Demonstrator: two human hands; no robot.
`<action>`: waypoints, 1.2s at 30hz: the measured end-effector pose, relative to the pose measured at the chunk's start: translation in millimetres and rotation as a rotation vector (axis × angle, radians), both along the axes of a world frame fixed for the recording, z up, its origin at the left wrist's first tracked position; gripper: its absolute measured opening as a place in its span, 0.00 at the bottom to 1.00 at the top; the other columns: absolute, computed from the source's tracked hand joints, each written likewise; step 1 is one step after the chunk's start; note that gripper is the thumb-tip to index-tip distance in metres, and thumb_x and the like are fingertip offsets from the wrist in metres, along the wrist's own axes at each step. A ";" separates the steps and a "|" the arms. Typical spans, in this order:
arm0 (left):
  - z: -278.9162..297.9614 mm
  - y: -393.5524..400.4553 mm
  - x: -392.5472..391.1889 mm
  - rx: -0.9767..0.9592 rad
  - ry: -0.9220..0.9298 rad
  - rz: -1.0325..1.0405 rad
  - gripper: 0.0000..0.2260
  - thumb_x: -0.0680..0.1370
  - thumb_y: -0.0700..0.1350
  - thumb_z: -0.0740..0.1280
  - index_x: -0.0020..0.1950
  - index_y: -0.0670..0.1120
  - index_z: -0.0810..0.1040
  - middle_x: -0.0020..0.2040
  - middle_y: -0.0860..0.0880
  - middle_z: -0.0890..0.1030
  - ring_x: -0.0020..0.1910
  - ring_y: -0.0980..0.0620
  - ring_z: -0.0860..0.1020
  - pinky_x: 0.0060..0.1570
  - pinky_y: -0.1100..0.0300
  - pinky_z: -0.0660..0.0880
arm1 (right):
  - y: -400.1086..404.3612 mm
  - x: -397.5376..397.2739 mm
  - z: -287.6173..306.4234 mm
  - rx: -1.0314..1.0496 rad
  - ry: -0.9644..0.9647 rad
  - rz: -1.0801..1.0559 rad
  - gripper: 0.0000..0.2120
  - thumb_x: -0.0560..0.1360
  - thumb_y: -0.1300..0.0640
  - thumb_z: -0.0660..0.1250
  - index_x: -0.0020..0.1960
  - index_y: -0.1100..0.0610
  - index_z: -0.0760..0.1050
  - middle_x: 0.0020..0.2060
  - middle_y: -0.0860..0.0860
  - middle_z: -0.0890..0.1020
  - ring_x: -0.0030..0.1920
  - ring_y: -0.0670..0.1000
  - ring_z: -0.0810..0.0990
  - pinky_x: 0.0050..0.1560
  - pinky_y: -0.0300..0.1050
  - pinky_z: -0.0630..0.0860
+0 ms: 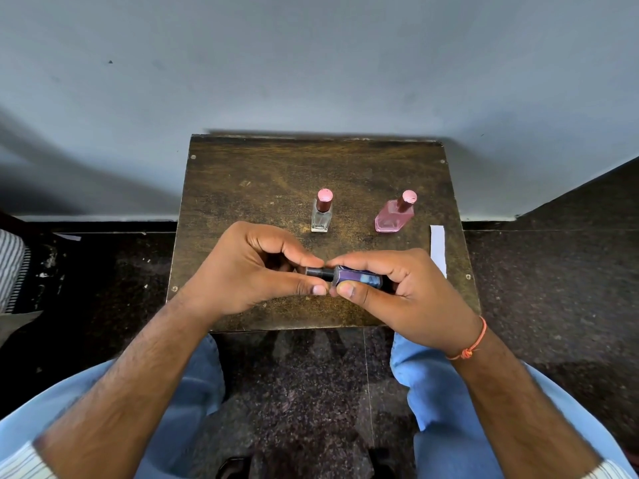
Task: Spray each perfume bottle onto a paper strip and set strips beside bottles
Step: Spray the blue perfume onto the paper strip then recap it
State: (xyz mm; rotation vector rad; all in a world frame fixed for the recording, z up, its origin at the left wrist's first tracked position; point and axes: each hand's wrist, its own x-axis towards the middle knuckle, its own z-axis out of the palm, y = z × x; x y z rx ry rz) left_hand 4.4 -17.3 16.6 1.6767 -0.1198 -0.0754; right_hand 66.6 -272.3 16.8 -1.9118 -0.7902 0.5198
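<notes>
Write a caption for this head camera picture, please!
Both hands hold a dark purple bottle sideways, left hand pinching its black cap.

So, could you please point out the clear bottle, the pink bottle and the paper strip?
clear bottle (321, 219): head view, on its glass body.
pink bottle (392, 219): head view, on its pink glass body.
paper strip (437, 248): head view, on its middle.

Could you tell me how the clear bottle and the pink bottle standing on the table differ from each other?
The clear bottle has colourless glass; the pink bottle is tinted pink. The clear bottle is narrow and straight-sided; the pink bottle is wider, with angled sides. The clear bottle stands nearer the table's middle; the pink bottle stands further right, closer to the paper strip. Both stand upright with pink caps on, untouched.
</notes>
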 end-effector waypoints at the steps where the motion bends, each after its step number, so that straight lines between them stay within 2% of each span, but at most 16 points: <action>1: -0.3 0.8 0.1 0.004 -0.010 0.003 0.13 0.66 0.36 0.82 0.49 0.41 0.88 0.38 0.58 0.87 0.34 0.63 0.81 0.37 0.70 0.75 | 0.2 -0.4 -0.1 0.011 0.045 0.004 0.13 0.82 0.57 0.75 0.65 0.56 0.86 0.48 0.43 0.89 0.45 0.39 0.84 0.50 0.33 0.76; 6: 1.7 -4.1 -1.2 -0.058 -0.046 0.059 0.12 0.67 0.38 0.82 0.49 0.44 0.88 0.43 0.50 0.90 0.40 0.55 0.86 0.43 0.63 0.82 | 6.9 -1.1 0.2 0.139 0.199 -0.009 0.14 0.82 0.61 0.73 0.67 0.57 0.84 0.56 0.50 0.90 0.56 0.47 0.86 0.58 0.43 0.82; 8: 1.7 -5.4 -1.4 -0.114 -0.028 0.088 0.13 0.68 0.38 0.82 0.51 0.45 0.88 0.47 0.46 0.90 0.44 0.51 0.88 0.47 0.58 0.85 | 11.9 -3.5 0.8 0.183 0.242 -0.028 0.14 0.81 0.59 0.73 0.67 0.53 0.84 0.56 0.50 0.89 0.54 0.48 0.86 0.57 0.47 0.83; 10: 1.6 -3.5 -1.6 -0.133 -0.023 0.091 0.13 0.69 0.39 0.81 0.52 0.47 0.90 0.49 0.46 0.90 0.46 0.47 0.88 0.49 0.53 0.86 | 16.9 -7.8 1.4 0.220 0.323 -0.053 0.14 0.81 0.57 0.74 0.65 0.51 0.82 0.52 0.47 0.90 0.49 0.44 0.85 0.53 0.43 0.83; 12: 2.7 1.8 -2.6 -0.118 -0.014 0.110 0.13 0.69 0.38 0.81 0.52 0.47 0.90 0.48 0.47 0.90 0.45 0.49 0.88 0.47 0.55 0.85 | 22.6 -11.4 0.1 0.210 0.356 -0.087 0.13 0.79 0.55 0.75 0.63 0.51 0.81 0.48 0.44 0.89 0.46 0.42 0.85 0.48 0.41 0.82; 14: 4.9 7.7 -4.1 -0.081 -0.004 0.134 0.13 0.69 0.38 0.81 0.52 0.45 0.89 0.47 0.48 0.90 0.44 0.50 0.87 0.44 0.57 0.84 | 27.2 -13.2 -3.4 0.143 0.233 -0.118 0.12 0.80 0.53 0.77 0.62 0.50 0.83 0.48 0.42 0.88 0.41 0.43 0.83 0.39 0.48 0.81; 15: 6.1 11.0 -5.3 -0.063 -0.004 0.136 0.12 0.69 0.37 0.81 0.52 0.44 0.88 0.47 0.48 0.90 0.43 0.50 0.87 0.45 0.57 0.84 | 29.8 -13.5 -4.9 0.108 0.132 -0.129 0.11 0.80 0.53 0.78 0.62 0.50 0.84 0.48 0.41 0.87 0.38 0.42 0.81 0.35 0.48 0.78; 18: 11.0 18.8 -9.6 -0.040 -0.024 0.113 0.12 0.70 0.37 0.80 0.52 0.43 0.88 0.46 0.50 0.90 0.42 0.54 0.86 0.44 0.60 0.83 | 38.3 -14.8 -6.7 0.046 -0.176 -0.152 0.12 0.78 0.54 0.79 0.59 0.55 0.87 0.56 0.45 0.84 0.44 0.35 0.81 0.41 0.31 0.74; 20: 12.4 25.4 -12.3 0.016 -0.028 0.090 0.13 0.70 0.39 0.81 0.54 0.42 0.87 0.45 0.51 0.88 0.38 0.55 0.82 0.41 0.61 0.80 | 45.1 -16.9 -8.1 0.023 -0.282 -0.178 0.13 0.77 0.53 0.80 0.59 0.57 0.87 0.53 0.48 0.82 0.42 0.32 0.77 0.43 0.27 0.71; 23: 12.5 40.5 -18.7 0.166 0.030 0.098 0.18 0.69 0.45 0.83 0.57 0.48 0.87 0.45 0.55 0.87 0.34 0.49 0.80 0.36 0.58 0.79 | 56.8 -22.6 -15.1 0.027 -0.278 -0.217 0.11 0.77 0.54 0.80 0.59 0.55 0.87 0.49 0.45 0.82 0.40 0.43 0.79 0.43 0.30 0.70; 25: 10.0 49.3 -22.3 0.299 0.039 0.124 0.17 0.69 0.49 0.84 0.55 0.54 0.88 0.44 0.57 0.87 0.35 0.46 0.82 0.36 0.54 0.82 | 63.5 -26.8 -18.6 0.044 -0.238 -0.253 0.10 0.78 0.54 0.80 0.57 0.55 0.87 0.47 0.44 0.83 0.39 0.48 0.80 0.41 0.35 0.73; 27: 6.2 55.2 -25.0 0.396 0.039 0.176 0.14 0.69 0.52 0.84 0.52 0.60 0.88 0.42 0.56 0.88 0.36 0.48 0.83 0.37 0.51 0.83 | 71.4 -29.7 -21.0 0.035 -0.227 -0.286 0.10 0.78 0.53 0.79 0.58 0.54 0.87 0.47 0.44 0.85 0.39 0.50 0.81 0.41 0.40 0.77; 30: 0.8 58.3 -24.2 0.440 0.038 0.202 0.11 0.71 0.54 0.83 0.51 0.62 0.89 0.40 0.51 0.88 0.34 0.48 0.82 0.36 0.49 0.81 | 83.4 -30.4 -24.8 -0.009 -0.241 -0.307 0.11 0.79 0.50 0.77 0.59 0.53 0.87 0.49 0.45 0.87 0.40 0.49 0.82 0.43 0.46 0.79; 33: -0.1 57.9 -20.2 0.494 0.060 0.249 0.09 0.74 0.52 0.82 0.52 0.61 0.90 0.38 0.53 0.87 0.32 0.52 0.81 0.32 0.55 0.79 | 96.4 -23.9 -24.9 -0.064 -0.293 -0.318 0.10 0.79 0.50 0.77 0.59 0.52 0.87 0.48 0.46 0.89 0.42 0.47 0.83 0.45 0.44 0.79; 36: 1.8 57.0 -10.7 0.552 0.084 0.306 0.08 0.76 0.50 0.80 0.54 0.59 0.90 0.32 0.60 0.83 0.28 0.62 0.77 0.29 0.72 0.70 | 109.7 -10.6 -24.0 -0.144 -0.351 -0.300 0.10 0.80 0.51 0.76 0.60 0.51 0.87 0.42 0.41 0.84 0.40 0.43 0.77 0.39 0.33 0.69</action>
